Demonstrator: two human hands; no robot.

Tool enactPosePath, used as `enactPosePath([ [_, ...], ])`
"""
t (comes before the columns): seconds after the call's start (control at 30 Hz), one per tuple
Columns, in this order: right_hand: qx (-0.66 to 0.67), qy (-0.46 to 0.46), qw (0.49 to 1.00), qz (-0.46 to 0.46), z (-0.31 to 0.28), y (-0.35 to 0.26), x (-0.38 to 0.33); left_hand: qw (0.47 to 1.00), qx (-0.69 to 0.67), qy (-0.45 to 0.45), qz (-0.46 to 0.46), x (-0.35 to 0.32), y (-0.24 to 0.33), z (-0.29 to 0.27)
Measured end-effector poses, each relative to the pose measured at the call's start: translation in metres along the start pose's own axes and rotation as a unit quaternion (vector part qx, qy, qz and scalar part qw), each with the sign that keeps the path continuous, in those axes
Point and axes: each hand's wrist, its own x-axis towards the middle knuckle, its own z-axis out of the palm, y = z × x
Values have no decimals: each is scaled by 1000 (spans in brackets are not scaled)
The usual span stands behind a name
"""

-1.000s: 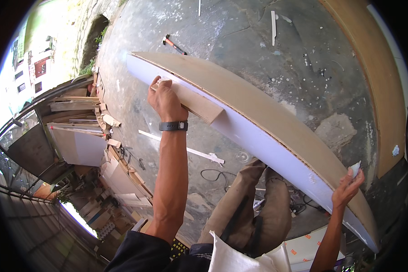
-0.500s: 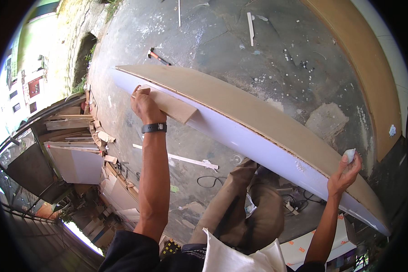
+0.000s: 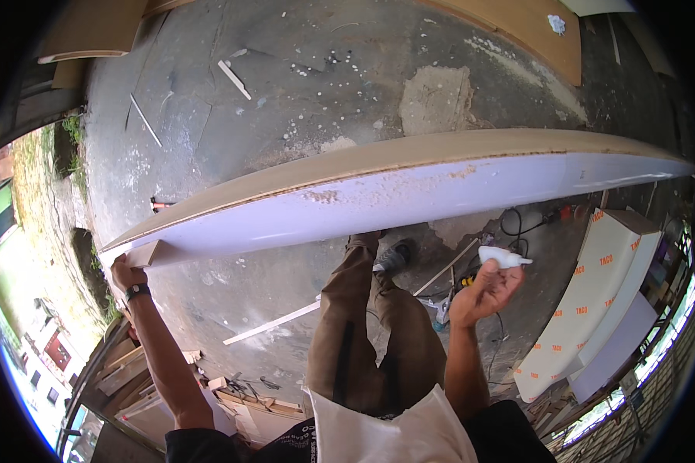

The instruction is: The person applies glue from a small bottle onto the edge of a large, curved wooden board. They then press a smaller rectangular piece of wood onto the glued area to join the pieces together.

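Closest in, the person's brown trouser legs (image 3: 378,332) are standing under the work, and the right hand (image 3: 485,293) is curled up loosely around a small white squeeze bottle (image 3: 502,258), fingers wrapped on it with the nozzle pointing off to the right, just under the board's lower face but not touching it. Over on the other side the left hand (image 3: 125,272), the one wearing the dark wristband (image 3: 137,291), is closing tight on the near-left end of the long board (image 3: 409,193), right beside a small wooden block (image 3: 145,254) at that corner. The board itself is being held up on edge and is running across the whole view, white laminate face toward the camera with a rough scraped patch along its upper edge, raw brown face on top. If I were doing this I'd be keeping that left grip firm and low so the long panel isn't sagging or twisting, and keeping the bottle upright so nothing drips on the clean face. Further out, thin wood strips (image 3: 272,322) are lying on the concrete floor (image 3: 301,85), and white panels (image 3: 594,309) are leaning at the right.
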Motion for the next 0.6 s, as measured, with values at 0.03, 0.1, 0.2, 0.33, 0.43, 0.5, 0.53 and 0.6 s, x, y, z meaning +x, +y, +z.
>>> enactPosePath([
  [0.03,4,9,999,34,-16,17,-25,997,72,-29,10,11,3,-5],
  [0.1,-26,-53,998,35,-38,67,-63,998,-19,-2,-61,17,-7,14],
  [0.2,-46,-137,987,76,-54,99,-101,998,53,12,-45,64,18,-10],
  [0.33,-32,-151,988,4,-68,98,-109,990,-41,38,-133,49,3,42],
  [0.43,-28,-201,979,-15,-53,84,-108,991,-52,48,-114,30,30,29],
  [0.5,-50,-220,974,-23,-49,70,-99,996,15,52,-68,5,30,50],
  [0.53,-37,-202,978,-29,-43,68,-94,995,67,57,-37,-9,31,72],
  [0.6,-25,-186,981,-43,-26,58,-83,976,204,73,17,-35,34,98],
])
